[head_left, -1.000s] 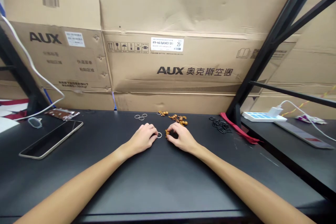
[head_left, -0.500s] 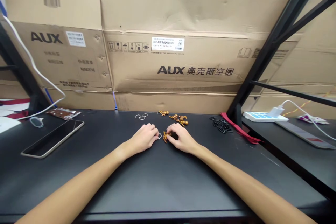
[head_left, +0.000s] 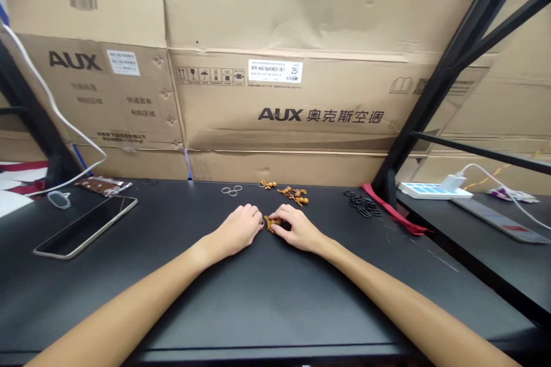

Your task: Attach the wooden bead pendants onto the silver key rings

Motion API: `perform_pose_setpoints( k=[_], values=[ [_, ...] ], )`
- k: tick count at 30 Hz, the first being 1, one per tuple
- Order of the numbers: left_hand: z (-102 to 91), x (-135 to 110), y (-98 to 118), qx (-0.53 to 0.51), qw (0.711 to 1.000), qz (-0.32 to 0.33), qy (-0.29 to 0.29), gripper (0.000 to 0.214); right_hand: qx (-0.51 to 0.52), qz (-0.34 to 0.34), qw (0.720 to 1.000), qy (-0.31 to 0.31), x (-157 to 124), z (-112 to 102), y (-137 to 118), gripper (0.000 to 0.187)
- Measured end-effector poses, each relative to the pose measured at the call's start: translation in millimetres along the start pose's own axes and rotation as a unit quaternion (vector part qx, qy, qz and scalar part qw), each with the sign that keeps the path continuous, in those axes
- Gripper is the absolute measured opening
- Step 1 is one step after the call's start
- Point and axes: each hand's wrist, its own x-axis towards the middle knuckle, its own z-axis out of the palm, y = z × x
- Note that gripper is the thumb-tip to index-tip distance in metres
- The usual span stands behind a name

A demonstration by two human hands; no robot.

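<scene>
Golden-brown beads (head_left: 272,222) on black tabletop (head_left: 275,298)

— Status at the desk (head_left: 258,304)?

— I read the right hand (head_left: 298,230) closed on an amber bead charm (head_left: 271,223). The left hand (head_left: 236,231) sits just beside it, with a small metal ring (head_left: 261,222) at its fingertips.

— Anything further out?

— I log three metal rings (head_left: 231,190), more amber charms (head_left: 293,195), black loops (head_left: 364,205), a red strap (head_left: 394,210) and, toward the left, a phone (head_left: 85,226) lying flat.
</scene>
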Motion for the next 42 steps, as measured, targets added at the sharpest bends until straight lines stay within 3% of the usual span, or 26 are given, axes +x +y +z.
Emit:
perform_pose_setpoints(
  k=[8, 13, 18, 27, 42],
  values=[
    [9.6, 0, -7, -0.208, 0.975, -0.067, 0.03, 0.02, 0.029, 0.023, 0.999, 0.013, 0, 0, -1, 0.006],
    [7.4, 2, -4, -0.269, 0.959, -0.084, 0.03, 0.021, 0.071, 0.05, 0.996, 0.01, 0, 1, -2, 0.007],
    [1.9, 3, -1, -0.283, 0.954, -0.098, 0.028, 0.02, 0.067, 0.037, 0.997, 0.001, 0, 1, -2, 0.016],
    [0.8, 3, 2, -0.273, 0.956, -0.106, 0.035, 0.023, 0.11, 0.058, 0.992, 0.002, 2, -2, -9, 0.007],
    [0.5, 3, 4, -0.275, 0.955, -0.104, 0.043, 0.021, 0.141, 0.073, 0.987, 0.019, 2, -2, -16, 0.008]
  ],
)
